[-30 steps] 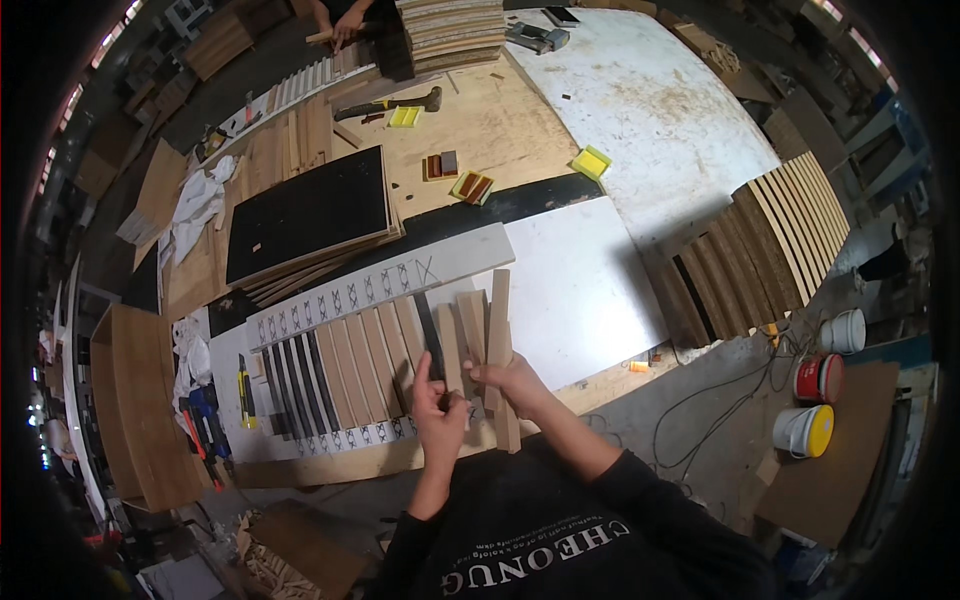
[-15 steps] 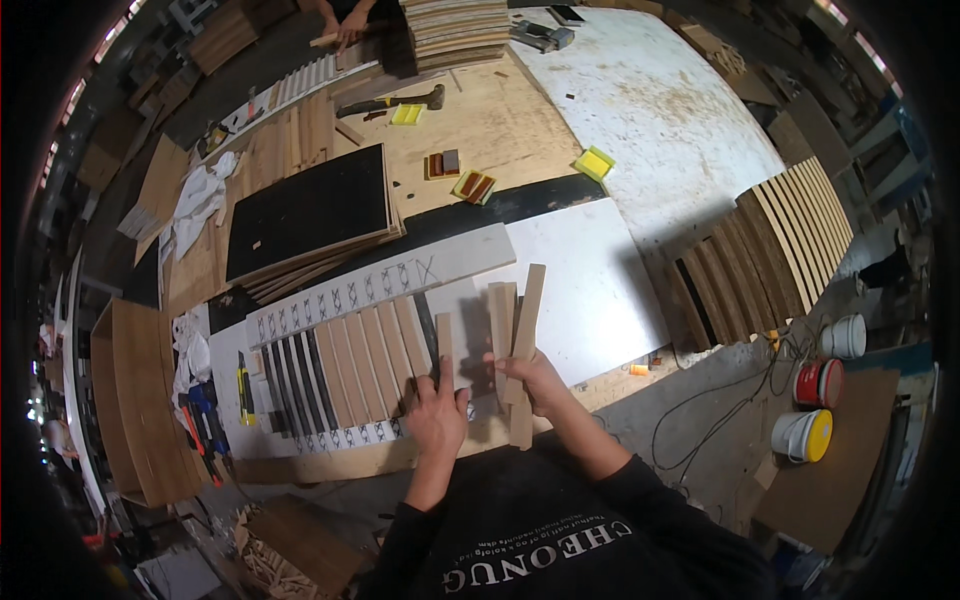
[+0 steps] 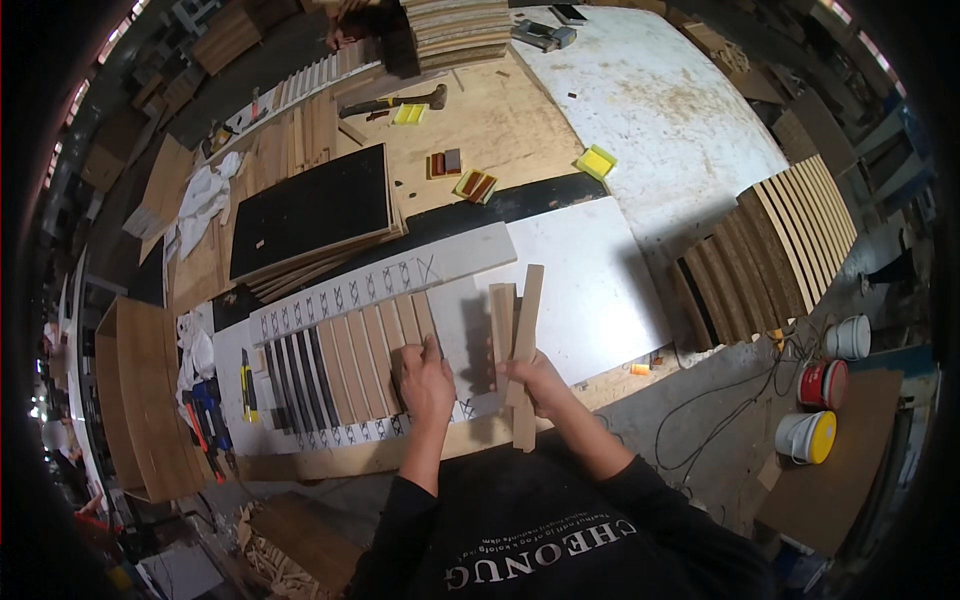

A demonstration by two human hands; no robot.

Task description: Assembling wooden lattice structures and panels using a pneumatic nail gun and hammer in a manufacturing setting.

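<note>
My right hand (image 3: 537,383) is closed around a loose bundle of light wooden strips (image 3: 527,310), which stand at slightly different angles over the white board. To its left, my left hand (image 3: 427,382) has curled fingers on the last wooden strip (image 3: 420,318) at the right end of a row. In that row, several dark strips (image 3: 290,375) lie on the left and several light ones (image 3: 350,365) on the right, side by side. Behind them runs a pale board with pencilled crosses (image 3: 345,293); more marks show along the near edge.
A black-topped panel stack (image 3: 315,215) lies beyond the row. A hammer (image 3: 395,101) and small yellow trays (image 3: 597,161) are farther back. Stacked slatted panels (image 3: 765,245) stand at the right; a yellow cutter knife (image 3: 248,390) lies left. Buckets (image 3: 805,438) sit on the floor.
My left hand has moved left with a light strip, which now lies against the row and covers the dark strip at its end. My right hand keeps its bundle nearly still.
</note>
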